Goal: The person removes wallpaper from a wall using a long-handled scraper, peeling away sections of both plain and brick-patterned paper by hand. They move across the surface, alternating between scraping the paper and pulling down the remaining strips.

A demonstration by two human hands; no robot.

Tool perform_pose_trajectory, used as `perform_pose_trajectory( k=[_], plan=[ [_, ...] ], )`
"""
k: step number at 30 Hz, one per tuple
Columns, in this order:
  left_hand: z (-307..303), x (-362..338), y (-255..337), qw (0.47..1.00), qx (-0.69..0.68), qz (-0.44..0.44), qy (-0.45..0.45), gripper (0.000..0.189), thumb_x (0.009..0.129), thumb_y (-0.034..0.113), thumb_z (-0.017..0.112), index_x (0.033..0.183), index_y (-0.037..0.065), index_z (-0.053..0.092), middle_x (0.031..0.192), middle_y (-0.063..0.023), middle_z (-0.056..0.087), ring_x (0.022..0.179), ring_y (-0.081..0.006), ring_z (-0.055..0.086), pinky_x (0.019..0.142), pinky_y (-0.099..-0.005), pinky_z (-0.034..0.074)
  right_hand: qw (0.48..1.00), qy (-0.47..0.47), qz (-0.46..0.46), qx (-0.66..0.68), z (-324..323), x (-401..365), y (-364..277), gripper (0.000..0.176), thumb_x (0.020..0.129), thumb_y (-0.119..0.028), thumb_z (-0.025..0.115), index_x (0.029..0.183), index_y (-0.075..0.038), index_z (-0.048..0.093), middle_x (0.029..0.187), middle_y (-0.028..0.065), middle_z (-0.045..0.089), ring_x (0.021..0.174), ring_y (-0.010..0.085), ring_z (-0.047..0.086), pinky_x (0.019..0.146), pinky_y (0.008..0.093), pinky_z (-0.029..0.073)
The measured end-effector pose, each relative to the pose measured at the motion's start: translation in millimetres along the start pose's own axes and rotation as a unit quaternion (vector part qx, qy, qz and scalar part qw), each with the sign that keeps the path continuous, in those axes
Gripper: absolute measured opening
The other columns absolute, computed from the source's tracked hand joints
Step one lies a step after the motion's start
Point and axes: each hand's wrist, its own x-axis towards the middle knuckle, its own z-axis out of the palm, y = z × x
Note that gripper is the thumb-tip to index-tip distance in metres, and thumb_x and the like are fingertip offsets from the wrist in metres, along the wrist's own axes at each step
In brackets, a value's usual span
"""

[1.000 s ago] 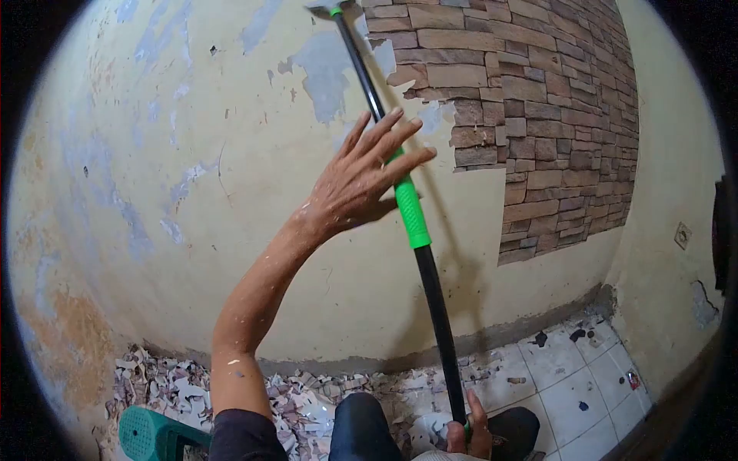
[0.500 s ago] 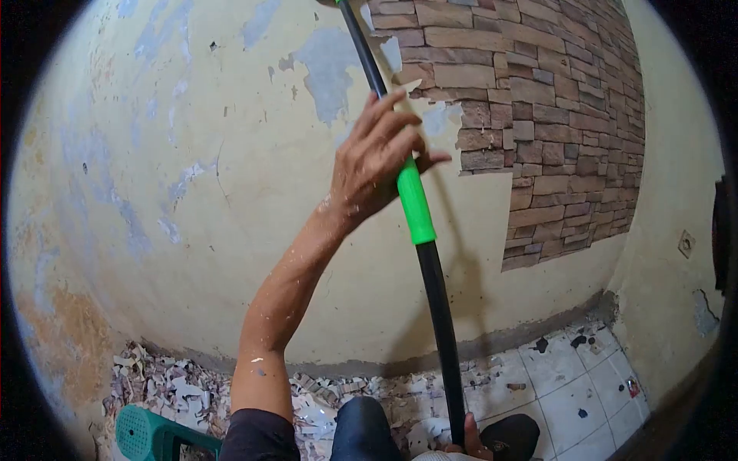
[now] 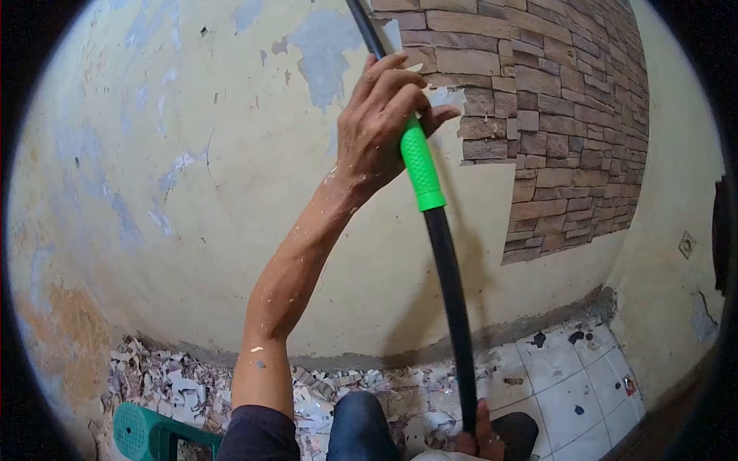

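A long black pole (image 3: 453, 300) with a bright green grip sleeve (image 3: 421, 169) runs from the top of the view down to the bottom, slightly slanted. My left hand (image 3: 382, 115) is raised before the wall, fingers curled round the pole at the upper part of the green sleeve, thumb sticking out to the right. Low down, my right hand (image 3: 482, 436) closes round the pole's lower end. The pole's upper end lies beyond the top edge, so whatever it carries is hidden. White flecks dot my left forearm (image 3: 296, 269).
Stone-patterned wallpaper (image 3: 569, 115) with a torn left edge covers part of the yellowish wall (image 3: 254, 192). Wallpaper scraps (image 3: 181, 384) litter the floor along its base. A green plastic stool (image 3: 134, 434) stands at lower left; white tiles (image 3: 565, 399) lie at right.
My left hand and the green sleeve sit a little higher in view. The pole's lower end has shifted slightly right, and more of my right hand shows. The pole's green top fitting has left the view.
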Motion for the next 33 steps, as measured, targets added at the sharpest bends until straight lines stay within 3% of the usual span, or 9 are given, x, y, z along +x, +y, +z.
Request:
perform_pose_trajectory(
  k=[3,16,20,21,22,24,27,29,33],
  plan=[
    [-10,-15,9,1.000,0.003,-0.002,-0.024,0.038,0.082,0.032,0.092,0.081,0.011,0.061,0.103,-0.0051,0.071,0.126,-0.0348,0.066,0.115,-0.0580,0.050,1.000,0.007,0.007,-0.016,0,12,-5,0.058,0.109,-0.020,0.057,0.161,-0.002,0.040,0.093,0.0161,0.068,0.073,0.0235,0.063,0.066,0.0346,0.049],
    [-5,-20,14,0.999,0.020,-0.009,-0.039,0.034,0.085,0.024,0.089,0.083,0.007,0.060,0.102,-0.0094,0.069,0.126,-0.0373,0.065,0.106,-0.0517,0.055,0.994,0.048,0.060,-0.079,-9,38,-42,0.056,0.105,-0.020,0.061,0.155,0.000,0.048,0.089,0.0244,0.069,0.073,0.0327,0.067,0.066,0.0402,0.052],
    [9,21,-34,0.999,0.033,-0.012,0.006,0.031,0.086,0.022,0.087,0.087,0.005,0.061,0.104,-0.0127,0.068,0.124,-0.0402,0.065,0.094,-0.0477,0.057,0.990,0.057,0.081,-0.104,-14,41,-56,0.055,0.103,-0.020,0.063,0.153,0.001,0.050,0.088,0.0270,0.069,0.072,0.0355,0.068,0.067,0.0419,0.052],
    [17,39,-58,1.000,0.011,0.008,0.016,0.025,0.087,0.015,0.086,0.089,0.005,0.063,0.116,-0.0130,0.073,0.126,-0.0418,0.064,0.099,-0.0484,0.055,0.989,0.058,0.087,-0.108,-14,37,-66,0.055,0.103,-0.020,0.063,0.153,0.001,0.051,0.088,0.0276,0.069,0.072,0.0362,0.068,0.067,0.0424,0.053],
    [24,51,-70,1.000,0.022,0.011,0.020,0.025,0.088,0.016,0.086,0.090,0.005,0.063,0.116,-0.0129,0.072,0.127,-0.0417,0.064,0.099,-0.0482,0.055,0.989,0.057,0.085,-0.103,-16,45,-63,0.055,0.103,-0.020,0.063,0.153,0.001,0.051,0.088,0.0276,0.069,0.072,0.0362,0.068,0.067,0.0424,0.053],
    [23,59,-73,0.999,0.032,0.017,0.004,0.025,0.089,0.018,0.085,0.091,0.005,0.063,0.115,-0.0127,0.072,0.128,-0.0412,0.063,0.099,-0.0481,0.055,0.983,0.051,-0.121,-0.131,-27,68,-45,0.068,0.105,-0.017,0.056,0.165,0.001,0.031,0.090,0.0242,0.069,0.071,0.0233,0.068,0.064,0.0354,0.052],
    [10,30,-39,0.998,0.043,-0.019,-0.044,0.030,0.087,0.022,0.087,0.086,0.006,0.062,0.113,-0.0117,0.071,0.130,-0.0395,0.063,0.099,-0.0479,0.057,0.963,0.067,-0.156,-0.209,-22,43,-1,0.062,0.107,-0.016,0.052,0.163,0.004,0.035,0.092,0.0211,0.069,0.071,0.0187,0.066,0.063,0.0353,0.052],
    [7,4,-8,0.998,0.028,-0.010,-0.051,0.032,0.084,0.021,0.089,0.084,0.007,0.061,0.110,-0.0105,0.072,0.132,-0.0373,0.063,0.099,-0.0476,0.058,0.977,0.057,-0.053,-0.198,-19,-7,31,0.060,0.108,-0.015,0.048,0.164,0.004,0.034,0.101,0.0235,0.071,0.071,0.0208,0.068,0.064,0.0362,0.053],
    [3,0,18,0.996,0.003,-0.028,-0.083,0.032,0.083,0.020,0.090,0.083,0.007,0.061,0.109,-0.0091,0.072,0.133,-0.0374,0.062,0.101,-0.0477,0.057,0.975,0.074,-0.065,-0.197,-17,-5,27,0.058,0.109,-0.015,0.050,0.163,0.002,0.037,0.101,0.0228,0.071,0.069,0.0215,0.065,0.063,0.0364,0.052]
  ],
)
